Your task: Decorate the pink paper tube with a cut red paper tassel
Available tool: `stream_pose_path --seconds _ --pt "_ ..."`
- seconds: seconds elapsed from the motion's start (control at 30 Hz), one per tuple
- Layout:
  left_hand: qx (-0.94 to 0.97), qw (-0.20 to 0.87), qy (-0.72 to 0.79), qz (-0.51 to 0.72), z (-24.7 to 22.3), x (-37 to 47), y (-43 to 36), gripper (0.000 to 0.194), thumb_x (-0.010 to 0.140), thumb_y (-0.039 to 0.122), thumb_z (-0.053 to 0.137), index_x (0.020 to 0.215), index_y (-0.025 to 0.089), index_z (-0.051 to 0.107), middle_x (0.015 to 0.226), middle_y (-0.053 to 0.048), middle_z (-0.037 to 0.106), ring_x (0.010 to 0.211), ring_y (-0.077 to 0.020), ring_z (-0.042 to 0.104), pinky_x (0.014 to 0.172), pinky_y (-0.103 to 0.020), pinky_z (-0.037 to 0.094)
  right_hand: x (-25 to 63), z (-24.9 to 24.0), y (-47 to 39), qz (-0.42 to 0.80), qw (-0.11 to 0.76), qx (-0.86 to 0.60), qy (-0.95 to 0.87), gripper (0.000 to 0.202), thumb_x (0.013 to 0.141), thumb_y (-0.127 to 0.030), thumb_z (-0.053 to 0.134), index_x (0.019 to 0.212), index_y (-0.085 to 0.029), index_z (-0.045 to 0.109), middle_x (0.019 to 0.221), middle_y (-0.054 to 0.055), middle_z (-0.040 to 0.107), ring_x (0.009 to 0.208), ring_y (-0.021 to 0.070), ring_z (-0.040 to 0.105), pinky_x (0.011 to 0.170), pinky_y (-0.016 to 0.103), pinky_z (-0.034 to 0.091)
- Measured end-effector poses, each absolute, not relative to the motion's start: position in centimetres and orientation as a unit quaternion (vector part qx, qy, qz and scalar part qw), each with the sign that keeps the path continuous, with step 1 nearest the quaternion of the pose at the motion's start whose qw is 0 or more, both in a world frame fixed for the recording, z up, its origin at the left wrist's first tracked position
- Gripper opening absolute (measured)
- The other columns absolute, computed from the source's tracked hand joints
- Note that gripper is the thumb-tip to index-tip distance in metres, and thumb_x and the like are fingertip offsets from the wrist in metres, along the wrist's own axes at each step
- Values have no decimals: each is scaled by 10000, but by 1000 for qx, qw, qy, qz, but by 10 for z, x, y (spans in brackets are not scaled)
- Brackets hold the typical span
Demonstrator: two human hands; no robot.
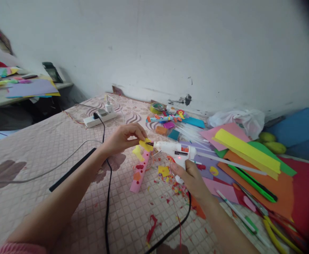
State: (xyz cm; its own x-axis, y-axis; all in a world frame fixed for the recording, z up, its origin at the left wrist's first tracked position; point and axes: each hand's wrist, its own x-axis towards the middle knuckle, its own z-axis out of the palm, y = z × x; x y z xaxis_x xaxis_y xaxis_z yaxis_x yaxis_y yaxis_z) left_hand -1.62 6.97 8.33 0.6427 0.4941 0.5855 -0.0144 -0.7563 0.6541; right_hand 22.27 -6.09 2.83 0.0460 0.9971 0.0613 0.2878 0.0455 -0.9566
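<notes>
My right hand grips a white hot glue gun by its handle, with a red light glowing on its side. A long clear glue stick sticks out of the back. Between the fingertips of my left hand is a small yellow paper piece, and the dark nozzle meets or overlaps it. Just below lies a pink paper strip with red dots and an orange shape. Beside the strip are a pale yellow cutout and a yellow paper square.
A white power strip stands at the back left, with black and grey cords crossing the quilted cloth. Coloured paper sheets, a green cutter and yellow-handled scissors lie right. Paper scraps litter the middle. Tape sits near the wall.
</notes>
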Motion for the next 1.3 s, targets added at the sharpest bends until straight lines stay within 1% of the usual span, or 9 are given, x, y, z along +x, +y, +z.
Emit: stream_pose_path --seconds 0.23,0.33,0.43,0.57,0.7,0.8,0.9,1.1,1.3 --pt "837 332 148 408 83 -16 70 49 800 199 640 766 165 642 857 -68 654 817 -142 624 719 -267 502 223 30 -60 411 450 -547 -574 374 818 -485 560 606 -190 471 557 -44 361 523 100 324 460 221 266" --pt "833 340 149 410 83 -17 71 51 797 204 646 765 164 642 856 -71 654 818 -145 625 716 -268 501 224 29 -61 406 448 -551 -576 372 818 -484 556 606 -190 471 556 -44 377 523 101 341 468 220 283" --pt "811 374 165 418 81 -19 72 68 779 214 668 763 159 631 841 -63 650 803 -141 625 702 -256 504 226 28 -59 385 454 -565 -571 391 814 -498 552 585 -195 459 541 -47 394 514 104 359 469 221 298" --pt "765 432 248 408 77 -21 76 145 746 260 702 768 151 609 783 -47 658 743 -134 633 673 -245 506 230 23 -53 341 462 -598 -560 382 804 -514 545 601 -201 467 541 -44 443 516 117 397 484 230 321" --pt "716 474 338 384 71 -23 84 248 678 326 742 749 149 584 704 -18 643 661 -119 613 618 -230 485 237 10 -41 275 452 -647 -549 322 791 -494 544 674 -196 518 571 -35 486 552 142 431 524 250 337" --pt "690 493 413 332 64 -28 91 296 666 405 719 708 147 580 635 2 602 579 -97 562 574 -224 456 244 0 -35 257 444 -664 -544 299 793 -482 527 759 -186 555 606 -24 521 584 160 454 553 263 346" --pt "668 507 470 276 56 -33 97 324 656 456 689 691 145 602 661 -11 617 601 -107 562 589 -236 448 247 -5 -33 259 444 -665 -542 303 791 -486 521 759 -185 553 607 -23 525 582 159 452 558 265 345" --pt "632 512 510 279 39 -34 103 292 625 434 692 669 156 614 711 -12 630 675 -123 578 635 -237 456 247 -8 -33 261 445 -664 -541 322 782 -499 525 752 -180 560 596 -25 506 580 161 446 556 264 344" --pt "616 535 523 247 32 -28 100 217 659 368 678 641 162 614 640 -23 626 580 -122 570 514 -217 425 247 -8 -33 268 445 -661 -541 321 779 -504 533 739 -185 544 604 -20 497 582 163 435 555 263 329"
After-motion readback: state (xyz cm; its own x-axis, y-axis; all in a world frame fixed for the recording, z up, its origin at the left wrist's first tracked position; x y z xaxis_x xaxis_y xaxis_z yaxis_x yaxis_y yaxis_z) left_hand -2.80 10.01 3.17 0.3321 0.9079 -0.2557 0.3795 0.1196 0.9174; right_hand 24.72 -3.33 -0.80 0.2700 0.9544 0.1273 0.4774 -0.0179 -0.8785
